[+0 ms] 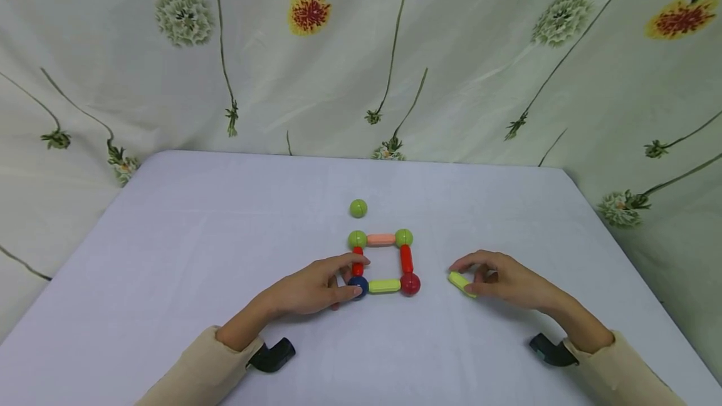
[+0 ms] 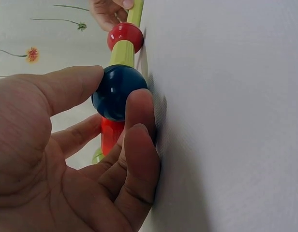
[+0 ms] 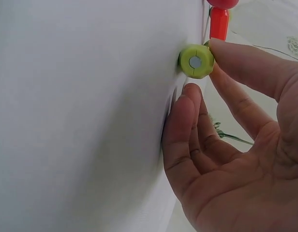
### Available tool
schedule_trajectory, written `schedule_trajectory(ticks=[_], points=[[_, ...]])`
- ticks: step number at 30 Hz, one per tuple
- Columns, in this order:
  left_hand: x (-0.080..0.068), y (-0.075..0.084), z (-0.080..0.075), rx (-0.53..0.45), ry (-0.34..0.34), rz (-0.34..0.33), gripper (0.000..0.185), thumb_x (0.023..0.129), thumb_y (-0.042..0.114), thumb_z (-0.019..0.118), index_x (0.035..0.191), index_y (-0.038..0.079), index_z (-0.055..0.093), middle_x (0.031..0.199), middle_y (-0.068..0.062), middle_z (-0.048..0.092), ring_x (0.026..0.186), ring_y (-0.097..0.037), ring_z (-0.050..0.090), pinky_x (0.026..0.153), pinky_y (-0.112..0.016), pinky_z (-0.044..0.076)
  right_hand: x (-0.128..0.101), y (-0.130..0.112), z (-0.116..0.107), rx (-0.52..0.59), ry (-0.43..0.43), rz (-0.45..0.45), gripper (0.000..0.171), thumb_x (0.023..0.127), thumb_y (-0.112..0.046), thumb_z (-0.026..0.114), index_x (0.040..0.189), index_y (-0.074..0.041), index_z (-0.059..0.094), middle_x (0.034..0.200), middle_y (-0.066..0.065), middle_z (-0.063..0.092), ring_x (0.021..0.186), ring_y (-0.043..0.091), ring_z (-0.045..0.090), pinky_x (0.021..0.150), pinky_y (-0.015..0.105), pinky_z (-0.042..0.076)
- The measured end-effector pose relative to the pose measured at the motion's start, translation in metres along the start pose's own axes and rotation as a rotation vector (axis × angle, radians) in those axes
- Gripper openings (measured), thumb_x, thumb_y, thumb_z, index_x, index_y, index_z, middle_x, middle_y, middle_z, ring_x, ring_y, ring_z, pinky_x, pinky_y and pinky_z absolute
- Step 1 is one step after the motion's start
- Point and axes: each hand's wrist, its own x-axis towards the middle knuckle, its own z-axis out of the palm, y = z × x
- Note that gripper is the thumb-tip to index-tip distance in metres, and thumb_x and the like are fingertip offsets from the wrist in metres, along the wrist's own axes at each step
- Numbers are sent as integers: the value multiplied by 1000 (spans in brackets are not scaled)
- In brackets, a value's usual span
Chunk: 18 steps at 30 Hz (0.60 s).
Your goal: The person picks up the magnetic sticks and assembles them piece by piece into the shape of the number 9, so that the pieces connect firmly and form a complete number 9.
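A flowered curtain is hanging behind the pale surface. The left hand is pinching the blue ball in its grip, seemingly steadying the flat square frame, while the right hand is grasping a loose yellow-green rod just beside it. A green ball is lying apart.

Left hand pinches the blue ball (red rod below)

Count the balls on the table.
5. Loose green ball beyond the square; green balls at far-left and far-right corners; blue ball near-left, red ball near-right.
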Motion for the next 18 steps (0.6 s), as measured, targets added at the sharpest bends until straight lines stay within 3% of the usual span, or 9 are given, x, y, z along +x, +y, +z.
schedule_trajectory(ticks=[18], points=[[0,2,-1,-12,-3,-2,49,91,31,60,137,21,44,100,-2,52,59,-16,58,60,-25,43,0,-13,8,-54,19,-20,36,86,-17,67,120,-19,60,109,3,61,80,11,61,73,21,51]])
